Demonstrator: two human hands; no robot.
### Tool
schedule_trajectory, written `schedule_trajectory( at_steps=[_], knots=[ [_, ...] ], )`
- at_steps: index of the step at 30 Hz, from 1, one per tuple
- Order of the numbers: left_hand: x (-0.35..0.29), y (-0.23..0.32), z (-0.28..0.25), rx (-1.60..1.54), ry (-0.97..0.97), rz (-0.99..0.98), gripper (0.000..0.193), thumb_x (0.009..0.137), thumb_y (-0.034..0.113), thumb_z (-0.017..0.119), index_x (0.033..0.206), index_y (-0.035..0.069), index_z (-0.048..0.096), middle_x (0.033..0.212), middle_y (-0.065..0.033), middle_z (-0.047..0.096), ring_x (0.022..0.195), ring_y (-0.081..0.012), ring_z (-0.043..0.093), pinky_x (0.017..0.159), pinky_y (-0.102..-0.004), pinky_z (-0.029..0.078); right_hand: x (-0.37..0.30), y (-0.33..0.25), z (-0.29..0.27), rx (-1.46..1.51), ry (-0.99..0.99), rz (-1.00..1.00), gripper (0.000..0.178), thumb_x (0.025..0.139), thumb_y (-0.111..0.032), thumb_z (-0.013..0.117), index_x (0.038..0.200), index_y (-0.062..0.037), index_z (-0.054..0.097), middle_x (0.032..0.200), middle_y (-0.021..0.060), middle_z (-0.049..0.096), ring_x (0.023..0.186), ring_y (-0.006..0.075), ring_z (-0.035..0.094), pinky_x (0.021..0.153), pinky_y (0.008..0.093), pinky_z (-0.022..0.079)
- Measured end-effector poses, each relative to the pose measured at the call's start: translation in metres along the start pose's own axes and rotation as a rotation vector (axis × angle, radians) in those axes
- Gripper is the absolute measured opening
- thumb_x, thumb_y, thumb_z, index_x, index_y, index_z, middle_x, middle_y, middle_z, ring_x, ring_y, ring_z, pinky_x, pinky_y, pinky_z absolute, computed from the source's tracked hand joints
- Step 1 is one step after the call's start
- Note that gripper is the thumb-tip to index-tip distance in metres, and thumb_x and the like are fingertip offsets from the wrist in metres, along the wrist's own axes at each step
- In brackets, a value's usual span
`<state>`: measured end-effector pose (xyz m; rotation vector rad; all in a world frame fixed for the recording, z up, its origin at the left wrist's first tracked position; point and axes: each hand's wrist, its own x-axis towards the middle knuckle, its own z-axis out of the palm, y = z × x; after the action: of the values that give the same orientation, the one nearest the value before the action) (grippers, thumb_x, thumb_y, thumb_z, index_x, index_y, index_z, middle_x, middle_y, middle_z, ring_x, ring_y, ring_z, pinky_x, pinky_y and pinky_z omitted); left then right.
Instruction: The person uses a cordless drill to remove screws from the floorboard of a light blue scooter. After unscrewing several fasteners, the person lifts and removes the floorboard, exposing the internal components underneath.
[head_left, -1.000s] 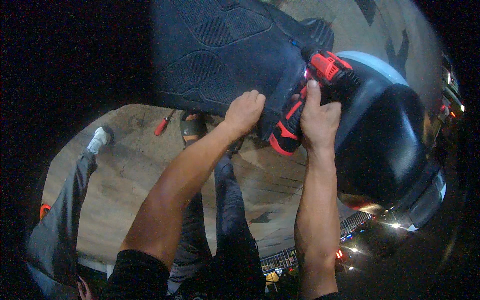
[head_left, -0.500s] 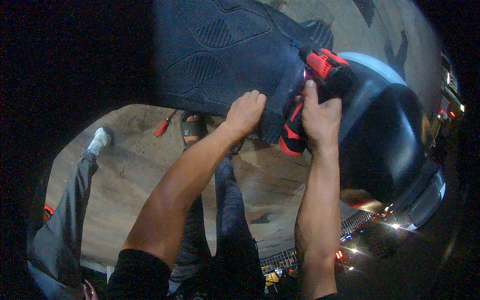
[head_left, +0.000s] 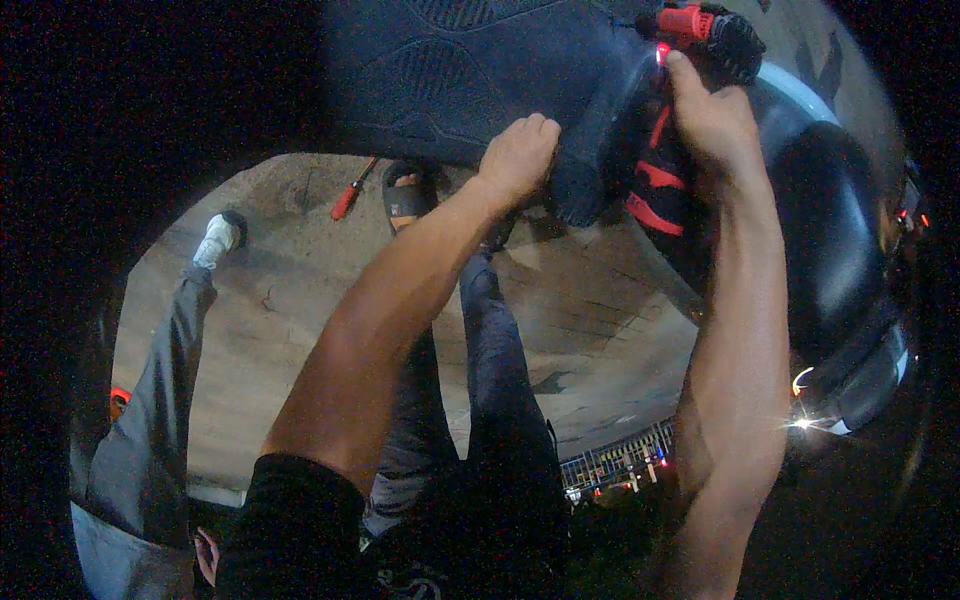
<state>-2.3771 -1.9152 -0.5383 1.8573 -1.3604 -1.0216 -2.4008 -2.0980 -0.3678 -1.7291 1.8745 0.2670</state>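
My right hand is wrapped round the handle of a red and black cordless drill, thumb near a small glowing light. The drill points left, over the right part of a dark textured plastic panel. Its tip is too dim to make out. My left hand is closed at the panel's near edge; the fingertips are hidden beneath. To the right of the drill curves a glossy black body part with a pale blue rim.
A red-handled screwdriver lies on the concrete ground, left of my sandalled foot. Another person's leg in grey trousers and a white shoe stands at the left. A railing and bright lights show at the lower right.
The drill in my right hand has moved up and to the right, away from my left hand. My left hand stays at the panel's edge while the whole view has shifted.
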Motion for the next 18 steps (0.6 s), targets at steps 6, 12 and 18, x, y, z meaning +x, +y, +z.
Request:
schedule_trajectory(
  at_steps=[6,12,18],
  knots=[
    [0.004,0.001,-0.007,-0.202,0.076,-0.143,0.015,0.083,0.012,0.059,0.094,0.004,0.055,0.093,-0.0183,0.059,0.09,-0.0384,0.058,0.077,-0.0478,0.048,0.007,-0.004,0.003,0.041,-0.042,0.036,0.037,0.089,-0.034,0.063,0.088,0.0023,0.065,0.075,0.0086,0.065,0.064,0.0172,0.061,0.06,0.0318,0.05],
    [0.042,0.001,-0.02,-0.484,0.259,-0.394,0.024,0.08,0.012,0.059,0.101,0.0,0.057,0.098,-0.024,0.064,0.092,-0.041,0.061,0.08,-0.0445,0.049,-0.002,-0.003,0.003,0.011,0.056,0.008,0.033,0.088,-0.031,0.064,0.085,0.0013,0.064,0.073,0.0084,0.064,0.06,0.0171,0.061,0.056,0.0315,0.051],
    [0.116,0.009,-0.037,-0.485,0.386,-0.377,0.03,0.079,0.015,0.054,0.105,0.0,0.057,0.104,-0.0241,0.063,0.098,-0.041,0.06,0.087,-0.0456,0.047,-0.012,-0.004,0.011,0.072,0.113,-0.069,0.047,0.082,-0.038,0.066,0.082,0.0086,0.067,0.087,0.0284,0.067,0.088,0.0324,0.069,0.077,0.041,0.051]
  ],
)
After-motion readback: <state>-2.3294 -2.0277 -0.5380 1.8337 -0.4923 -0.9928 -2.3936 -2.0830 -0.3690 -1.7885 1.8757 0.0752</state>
